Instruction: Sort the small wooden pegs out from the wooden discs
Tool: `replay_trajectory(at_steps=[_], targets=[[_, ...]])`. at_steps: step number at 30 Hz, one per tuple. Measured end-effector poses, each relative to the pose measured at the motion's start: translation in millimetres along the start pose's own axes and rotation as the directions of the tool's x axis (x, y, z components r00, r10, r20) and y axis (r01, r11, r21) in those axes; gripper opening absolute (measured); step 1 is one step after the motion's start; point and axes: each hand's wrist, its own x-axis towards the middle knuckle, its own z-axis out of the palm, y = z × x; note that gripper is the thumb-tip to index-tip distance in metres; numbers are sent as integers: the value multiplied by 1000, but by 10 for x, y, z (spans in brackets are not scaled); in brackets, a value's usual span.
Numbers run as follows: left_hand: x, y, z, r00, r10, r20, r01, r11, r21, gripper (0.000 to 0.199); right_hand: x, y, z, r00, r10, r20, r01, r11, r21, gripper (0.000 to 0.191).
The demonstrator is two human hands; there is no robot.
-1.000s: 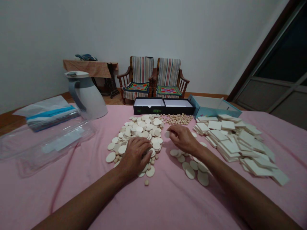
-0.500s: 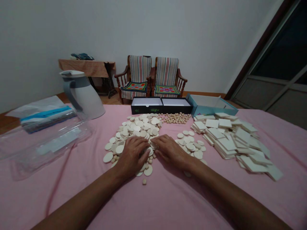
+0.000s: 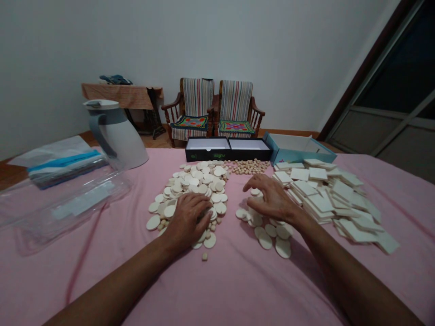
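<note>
My left hand (image 3: 190, 217) rests on the near part of a large heap of pale wooden discs (image 3: 200, 179), its fingers bent and pointing right; what lies under the fingertips is hidden. Small wooden beads (image 3: 209, 233) show among the discs beside it. My right hand (image 3: 272, 197) is over a smaller group of discs (image 3: 265, 237), thumb and fingers apart with nothing between them. Right of it lies a pile of pale square tiles (image 3: 319, 203). Farther back is a cluster of small wooden beads (image 3: 249, 167). One lone bead (image 3: 204, 256) sits nearer me.
A black box (image 3: 208, 155) with two white compartments and a blue box (image 3: 288, 156) stand at the table's far edge. At the left are a white jug (image 3: 125, 140), a clear plastic tray (image 3: 91, 199) and a blue-and-white package (image 3: 68, 163). Two chairs (image 3: 199, 97) stand beyond.
My right hand has moved right, from the large heap to over the smaller disc group, and its fingers have spread. Discs in the smaller group have shifted. My left hand has hardly moved.
</note>
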Motion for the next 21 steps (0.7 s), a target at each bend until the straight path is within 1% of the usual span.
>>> replay_trajectory(at_steps=[1, 3, 5, 7, 9, 11, 15, 18, 19, 21], targets=[[-1, -2, 1, 1000, 0, 2, 0, 1000, 2, 13, -2, -7, 25, 1000, -7, -18, 7, 1000, 15, 18], [-2, -4, 3, 1000, -1, 3, 1, 1000, 2, 12, -15, -63, 151, 996, -90, -8, 91, 994, 66, 23], [-3, -2, 3, 1000, -1, 4, 1, 1000, -1, 12, -37, -156, 321, 975, -218, 53, 212, 972, 107, 29], [-4, 3, 0, 1000, 0, 9, 0, 1000, -5, 13, -59, -251, 471, 951, -292, 103, 280, 953, 114, 29], [-4, 8, -4, 1000, -2, 15, 2, 1000, -5, 13, -73, -319, 566, 952, -284, 110, 276, 958, 84, 22], [-3, 10, -7, 1000, -4, 18, 4, 1000, -1, 13, -75, -346, 614, 958, -267, 102, 263, 963, 51, 19], [0, 7, -6, 1000, 0, 15, 0, 1000, -2, 13, -60, -288, 653, 960, -271, 74, 266, 962, 68, 16], [-1, 5, -4, 1000, 1, 9, -2, 1000, 3, 13, -48, -196, 633, 973, -232, 1, 231, 968, 103, 22], [-1, 6, -4, 1000, 0, 8, 0, 1000, 4, 12, -44, -166, 604, 978, -204, -33, 206, 973, 106, 23], [0, 8, -6, 1000, -1, 9, 1, 1000, 1, 12, -31, -111, 514, 988, -112, -111, 121, 989, 79, 20]])
